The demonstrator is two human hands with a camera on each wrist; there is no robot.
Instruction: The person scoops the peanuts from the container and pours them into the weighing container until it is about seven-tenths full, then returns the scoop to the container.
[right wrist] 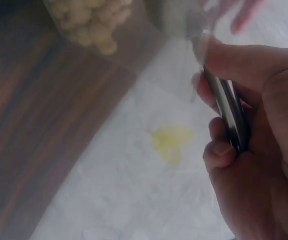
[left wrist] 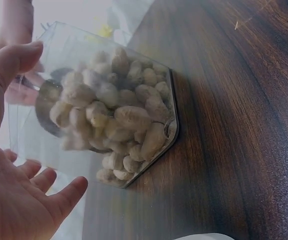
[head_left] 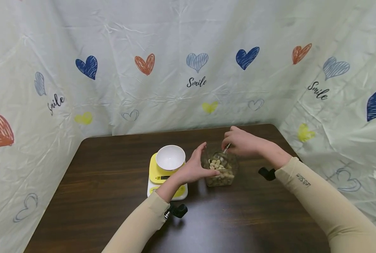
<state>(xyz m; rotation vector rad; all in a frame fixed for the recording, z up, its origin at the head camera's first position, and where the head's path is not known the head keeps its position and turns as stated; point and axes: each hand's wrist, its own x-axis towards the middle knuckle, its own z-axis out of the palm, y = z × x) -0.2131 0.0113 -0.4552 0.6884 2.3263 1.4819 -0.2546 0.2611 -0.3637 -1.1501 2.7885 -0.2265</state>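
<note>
A clear plastic container [head_left: 220, 180] of unshelled peanuts [left wrist: 133, 119] stands on the table. My left hand [head_left: 195, 167] steadies it, thumb across the front wall and fingers spread along the left side. In my right hand [head_left: 243, 141] is a metal scoop, gripped by its handle [right wrist: 229, 107] with the fingers wrapped round it. The scoop's bowl [head_left: 220, 157] is inside the container, tilted down against the peanuts. Left of my left hand, a white bowl [head_left: 170, 157] sits on a yellow and white kitchen scale [head_left: 156, 174], whose front is partly covered by the left wrist.
The dark wooden table [head_left: 112, 196] ends at a pale curtain [head_left: 172, 35] printed with hearts, which hangs behind and along both sides. A black wrist mount [head_left: 178, 210] juts out under the left forearm, another black mount [head_left: 267, 173] beside the right wrist.
</note>
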